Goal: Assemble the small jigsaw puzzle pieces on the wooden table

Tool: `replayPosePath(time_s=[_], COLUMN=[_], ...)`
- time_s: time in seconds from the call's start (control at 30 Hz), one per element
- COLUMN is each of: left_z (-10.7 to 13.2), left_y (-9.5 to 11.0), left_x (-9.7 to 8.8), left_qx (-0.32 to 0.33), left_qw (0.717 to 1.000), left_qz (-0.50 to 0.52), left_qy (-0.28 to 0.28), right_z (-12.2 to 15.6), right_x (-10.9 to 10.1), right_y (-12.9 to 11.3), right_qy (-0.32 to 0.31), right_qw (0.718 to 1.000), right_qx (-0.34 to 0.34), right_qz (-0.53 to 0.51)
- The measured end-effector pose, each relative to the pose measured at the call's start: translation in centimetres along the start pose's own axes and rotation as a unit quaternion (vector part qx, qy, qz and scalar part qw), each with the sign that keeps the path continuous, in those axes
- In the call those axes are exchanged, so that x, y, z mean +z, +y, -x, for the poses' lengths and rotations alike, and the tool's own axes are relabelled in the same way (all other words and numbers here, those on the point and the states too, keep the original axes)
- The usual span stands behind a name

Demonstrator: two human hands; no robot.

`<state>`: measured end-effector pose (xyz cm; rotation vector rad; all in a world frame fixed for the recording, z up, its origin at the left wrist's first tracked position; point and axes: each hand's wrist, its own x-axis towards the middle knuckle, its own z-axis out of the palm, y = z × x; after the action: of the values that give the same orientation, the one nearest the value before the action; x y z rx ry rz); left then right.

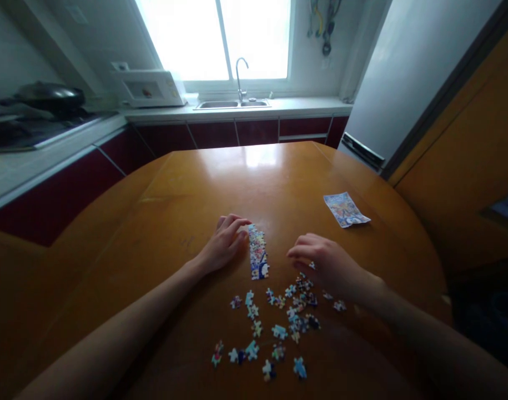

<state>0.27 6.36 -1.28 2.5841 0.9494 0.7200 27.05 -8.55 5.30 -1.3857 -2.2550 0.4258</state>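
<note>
In the head view, the left hand (225, 243) is resting on the desk (187, 205) with its index finger reaching to the top left corner of the strip (257, 253), a narrow band of joined puzzle bits; its thumb is sitting lower by the same edge, so these fingers are standing apart. The strip is lying between the two hands, running lengthwise away from the person. The right hand (326, 260) is hovering to the right of it, over the upper end of the loose pieces (280, 332); its fingers are curling towards the thumb, and whether they are gripping anything cannot be told. The pieces are lying scattered on the near part of the desk, mostly below and to the right of the strip, some overlapping or touching. A creased picture sheet (346, 209) is lying beyond the right hand. Farther back, a microwave (151, 89) and a sink (220, 104) are occupying the counter (312, 104) under the window (254, 39), with a fridge (397, 83) standing at the right.
</note>
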Motion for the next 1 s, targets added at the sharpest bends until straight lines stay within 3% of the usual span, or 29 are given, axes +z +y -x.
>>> replayPosePath(time_s=[0.1, 0.17, 0.33, 0.53, 0.67, 1.0], left_z=[0.0, 0.0, 0.0, -0.1, 0.0, 0.0], left_y=[0.0, 0.1, 0.6, 0.6, 0.3, 0.2], left_x=[0.1, 0.1, -0.1, 0.0, 0.1, 0.1], left_qx=[-0.005, -0.006, -0.010, -0.005, -0.001, 0.000], left_qw=[1.000, 1.000, 1.000, 1.000, 1.000, 1.000], left_qz=[0.001, 0.006, 0.002, 0.009, 0.012, 0.008], left_qy=[0.006, 0.003, 0.006, 0.008, 0.009, 0.011], right_z=[-0.4, -0.6, 0.0, 1.7, 2.2, 2.5], right_x=[-0.8, -0.4, 2.8, 6.8, 8.3, 9.7], right_y=[2.6, 3.0, -0.6, -5.7, -6.2, -5.7], right_qy=[0.064, 0.074, 0.055, -0.047, -0.089, -0.091], right_qw=[0.996, 0.995, 0.997, 0.989, 0.978, 0.972], right_qx=[0.055, 0.071, -0.003, -0.142, -0.187, -0.213], right_qz=[-0.011, -0.017, -0.046, -0.012, 0.026, 0.045])
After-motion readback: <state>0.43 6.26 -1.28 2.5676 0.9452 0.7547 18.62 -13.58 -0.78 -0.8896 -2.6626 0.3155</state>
